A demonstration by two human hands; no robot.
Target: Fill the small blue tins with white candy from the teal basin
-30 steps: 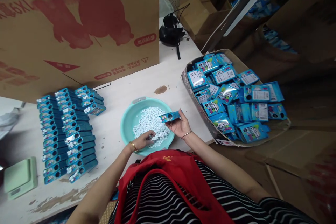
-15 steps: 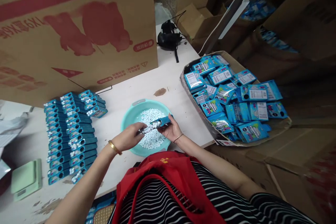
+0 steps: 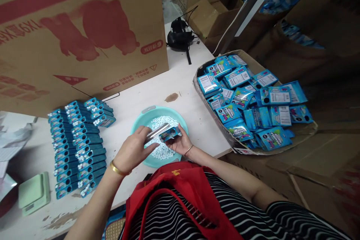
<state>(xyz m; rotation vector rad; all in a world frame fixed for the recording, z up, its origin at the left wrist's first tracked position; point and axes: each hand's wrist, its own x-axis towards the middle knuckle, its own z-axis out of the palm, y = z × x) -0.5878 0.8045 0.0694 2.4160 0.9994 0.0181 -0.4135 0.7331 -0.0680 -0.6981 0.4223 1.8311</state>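
Observation:
My right hand (image 3: 179, 143) grips a small blue box (image 3: 170, 134) over the teal basin (image 3: 146, 116), which holds many small white tablets (image 3: 163, 151). My left hand (image 3: 134, 150) is closed on the box's silver inner tray (image 3: 156, 132), which sticks out of the box toward the left. Both hands hover just above the tablets at the table's near edge.
Rows of filled blue boxes (image 3: 77, 140) lie on the white table at left, with a green scale (image 3: 33, 192) near the corner. A carton of blue boxes (image 3: 247, 101) sits at right. A large cardboard box (image 3: 78, 30) stands behind, and a black device (image 3: 179, 35) beyond.
My left hand left the tablets in the basin and came up to the box. The tray, heaped with tablets half a second ago, now shows as a silver strip at the box's end.

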